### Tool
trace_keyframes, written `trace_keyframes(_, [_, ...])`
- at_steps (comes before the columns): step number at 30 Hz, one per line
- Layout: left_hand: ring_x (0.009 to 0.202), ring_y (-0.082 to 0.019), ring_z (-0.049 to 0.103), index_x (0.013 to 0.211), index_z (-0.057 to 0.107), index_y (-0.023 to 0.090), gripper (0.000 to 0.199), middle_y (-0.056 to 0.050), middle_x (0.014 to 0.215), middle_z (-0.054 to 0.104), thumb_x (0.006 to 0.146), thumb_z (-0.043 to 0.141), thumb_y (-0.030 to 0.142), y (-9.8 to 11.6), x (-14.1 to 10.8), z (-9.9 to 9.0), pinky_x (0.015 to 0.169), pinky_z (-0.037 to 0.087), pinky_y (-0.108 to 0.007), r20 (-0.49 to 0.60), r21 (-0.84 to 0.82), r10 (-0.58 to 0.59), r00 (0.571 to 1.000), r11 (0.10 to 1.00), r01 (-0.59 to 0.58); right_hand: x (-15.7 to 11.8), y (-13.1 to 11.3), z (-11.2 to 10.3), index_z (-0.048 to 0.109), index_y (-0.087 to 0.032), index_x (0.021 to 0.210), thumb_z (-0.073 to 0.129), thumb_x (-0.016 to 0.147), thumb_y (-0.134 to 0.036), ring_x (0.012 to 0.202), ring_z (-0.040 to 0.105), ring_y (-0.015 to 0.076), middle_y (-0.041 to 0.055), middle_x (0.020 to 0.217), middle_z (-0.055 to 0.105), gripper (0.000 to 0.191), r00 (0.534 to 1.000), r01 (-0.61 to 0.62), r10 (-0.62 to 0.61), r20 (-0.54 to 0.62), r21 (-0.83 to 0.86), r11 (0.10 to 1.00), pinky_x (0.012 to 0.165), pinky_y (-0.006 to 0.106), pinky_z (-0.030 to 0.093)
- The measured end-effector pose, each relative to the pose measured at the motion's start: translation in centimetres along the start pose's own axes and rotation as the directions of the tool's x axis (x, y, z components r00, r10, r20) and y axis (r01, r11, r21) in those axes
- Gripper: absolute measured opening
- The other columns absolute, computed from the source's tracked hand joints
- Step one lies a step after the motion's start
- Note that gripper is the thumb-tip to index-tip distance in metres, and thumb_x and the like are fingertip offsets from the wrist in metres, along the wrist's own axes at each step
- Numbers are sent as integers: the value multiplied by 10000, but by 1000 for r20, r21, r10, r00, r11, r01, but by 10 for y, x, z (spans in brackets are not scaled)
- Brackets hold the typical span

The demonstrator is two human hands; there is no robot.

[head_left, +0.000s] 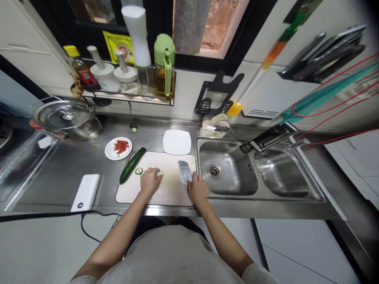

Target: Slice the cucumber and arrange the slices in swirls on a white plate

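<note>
On the pale cutting board [168, 193] my left hand [150, 181] is closed, its fingertips on a small pale cucumber slice [160, 174]. My right hand [197, 191] grips the handle of a broad-bladed kitchen knife [185, 172] at the board's right side. The blade points away from me, apart from the left hand. A whole-looking dark green cucumber [132, 165] lies across the board's left edge. Between it and my left hand is another cucumber round [139, 170]. A pale yellowish slice [192, 160] sits near the board's far right corner.
Behind the board stand a white square plate [177, 142] and a round plate [129, 152] with small red pieces. A double sink [227, 185] borders the right. To the left are a white power bank [86, 192] and a lidded steel pot [85, 128]. A bottle rack [127, 96] hangs behind.
</note>
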State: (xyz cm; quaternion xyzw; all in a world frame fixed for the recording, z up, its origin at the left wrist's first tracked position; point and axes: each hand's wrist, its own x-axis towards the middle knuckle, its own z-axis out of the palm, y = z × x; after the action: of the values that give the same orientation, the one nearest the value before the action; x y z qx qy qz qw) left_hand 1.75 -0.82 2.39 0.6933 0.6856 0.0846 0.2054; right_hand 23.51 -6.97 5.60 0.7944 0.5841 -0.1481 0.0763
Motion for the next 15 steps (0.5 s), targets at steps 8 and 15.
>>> trace_keyframes(8, [965, -243, 579, 919, 639, 224, 145, -63, 963, 646, 821, 594, 320, 4, 1, -2, 828, 372, -346, 21, -22, -6, 1000, 1000, 7, 55, 6, -29, 436, -169, 1369, 337, 974, -361, 1137, 469, 240, 129, 1226, 532, 450, 979, 81, -46, -198, 168, 982, 891, 297, 389])
trace_keyframes(15, [814, -183, 585, 848, 603, 216, 70, -14, 816, 644, 858, 537, 234, 9, 0, -3, 749, 331, -294, 61, -123, -18, 998, 992, 26, 169, -9, -52, 528, -145, 1300, 487, 892, -296, 1095, 575, 226, 138, 1209, 614, 436, 997, -47, 65, -34, 376, 925, 879, 268, 406])
